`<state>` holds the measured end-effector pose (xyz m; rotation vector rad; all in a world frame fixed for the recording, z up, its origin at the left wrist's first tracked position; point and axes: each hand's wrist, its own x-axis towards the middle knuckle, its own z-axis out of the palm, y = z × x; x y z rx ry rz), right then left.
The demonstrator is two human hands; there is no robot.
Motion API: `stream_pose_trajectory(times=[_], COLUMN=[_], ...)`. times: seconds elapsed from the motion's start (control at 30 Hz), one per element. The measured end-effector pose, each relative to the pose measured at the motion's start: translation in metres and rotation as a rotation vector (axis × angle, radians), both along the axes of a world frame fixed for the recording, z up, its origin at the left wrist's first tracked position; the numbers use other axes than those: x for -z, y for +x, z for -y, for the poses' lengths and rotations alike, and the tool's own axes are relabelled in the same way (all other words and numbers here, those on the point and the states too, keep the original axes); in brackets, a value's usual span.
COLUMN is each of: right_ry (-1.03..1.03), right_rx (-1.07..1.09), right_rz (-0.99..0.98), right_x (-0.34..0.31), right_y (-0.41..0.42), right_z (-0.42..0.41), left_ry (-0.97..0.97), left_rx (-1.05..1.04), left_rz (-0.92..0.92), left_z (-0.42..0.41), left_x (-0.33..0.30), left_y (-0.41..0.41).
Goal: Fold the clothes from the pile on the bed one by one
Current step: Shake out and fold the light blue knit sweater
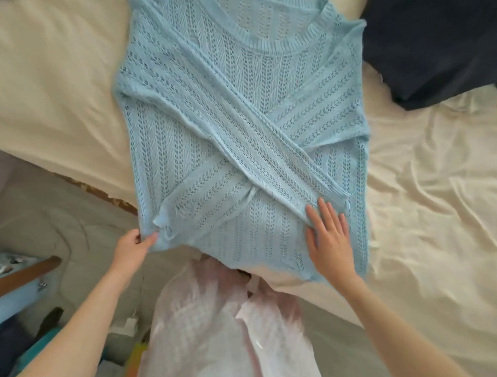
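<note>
A light blue open-knit sweater (239, 126) lies flat on the cream bed sheet (427, 187), neck at the far end, both sleeves folded across its front in an X. My left hand (134, 246) pinches the sweater's lower left corner at the hem. My right hand (329, 233) lies flat with straight fingers on the lower right of the sweater, beside the end of a sleeve cuff. The hem hangs slightly over the bed's near edge.
A dark navy garment (433, 40) lies at the far right of the bed. My pale pink top (227, 330) fills the bottom middle. To the left, below the bed edge, are a grey floor (59, 217) and a wooden bar (25, 273) among blue items.
</note>
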<state>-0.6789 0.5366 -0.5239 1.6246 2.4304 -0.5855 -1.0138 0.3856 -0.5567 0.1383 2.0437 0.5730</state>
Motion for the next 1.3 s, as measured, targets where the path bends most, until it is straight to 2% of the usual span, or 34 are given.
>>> stream_pose_trajectory(times=[0.17,0.33,0.43,0.6,0.7,0.77,0.87,1.03,1.2,1.3], right_ry=[0.060,-0.124,-0.243,-0.387,-0.487,-0.544,-0.631,-0.650,-0.626,-0.599], right_rx=[0.216,0.739,0.954,1.058,1.144,1.298,1.581,1.773,1.860,1.819], right_rz=[-0.002,-0.143,-0.216,-0.247,-0.276,-0.363,-0.675,-1.083,-1.225,-1.259], right_x=[0.003,0.000,-0.003,-0.002,-0.003,-0.005,-0.019,-0.055,-0.093,-0.113], right_y=[0.055,0.081,0.080,0.076,0.079,0.085,0.093,0.105,0.099,0.097], right_z=[0.023,0.040,0.043,0.052,0.065,0.073,0.080,0.082,0.061,0.039], left_ry=[-0.042,-0.028,-0.002,0.033,0.026,0.026,0.074,0.182,0.288,0.342], left_rx=[0.068,0.012,-0.087,-0.216,-0.204,-0.200,-0.295,-0.579,-0.813,-0.910], left_rz=[-0.051,-0.056,0.001,0.028,0.069,0.119,0.189,0.258,0.284,0.262], left_z=[0.045,0.080,0.094,0.103,0.108,0.114,0.119,0.124,0.106,0.084], left_x=[-0.007,-0.017,-0.023,-0.035,-0.043,-0.047,-0.058,-0.089,-0.131,-0.154], left_y=[0.009,0.017,0.026,0.039,0.040,0.041,0.040,0.032,0.026,0.019])
